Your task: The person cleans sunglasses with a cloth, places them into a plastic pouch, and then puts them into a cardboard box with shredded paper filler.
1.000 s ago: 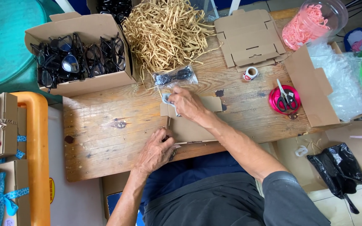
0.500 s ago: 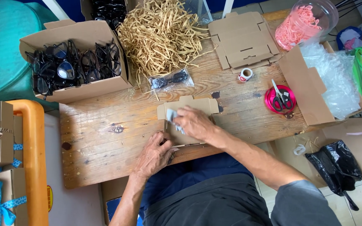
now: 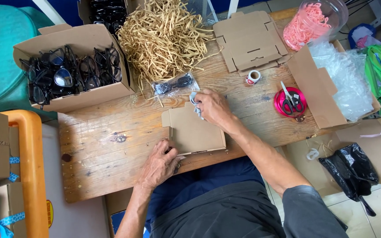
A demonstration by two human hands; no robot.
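Flat cardboard box (image 3: 193, 132), brown, matte, square-cornered with small flaps, lies at the centre of a rough plank table (image 3: 98, 145) of weathered wood. Left hand (image 3: 159, 165), at 7 o'clock of the box, presses its near left corner, fingers curled and spread over the edge. Right hand (image 3: 212, 107), at 1 o'clock of the box, pinches a small pale blue-grey cloth (image 3: 195, 103) between thumb and fingers at the box's far edge. Just beyond, at 12 o'clock, a clear crinkled plastic sleeve (image 3: 173, 84) holds dark glasses. Heap of tan paper shreds (image 3: 164, 37), thin and curly, sits farther out at 12 o'clock. Open cardboard carton (image 3: 73, 66), at 10 o'clock, is filled with black-framed glasses piled loosely. Stack of unfolded box blanks (image 3: 250, 42), at 1 o'clock, same brown card. Small tape roll (image 3: 253, 77), white with red core, just below that stack. Pink ribbon spool (image 3: 289, 102), round, at 3 o'clock, carries scissors (image 3: 291, 99) with black handles. Clear round jar (image 3: 316, 22), at 2 o'clock, contains pink shreds. Open carton (image 3: 316, 88) at the right edge holds bubble wrap (image 3: 347, 79), glossy and transparent.
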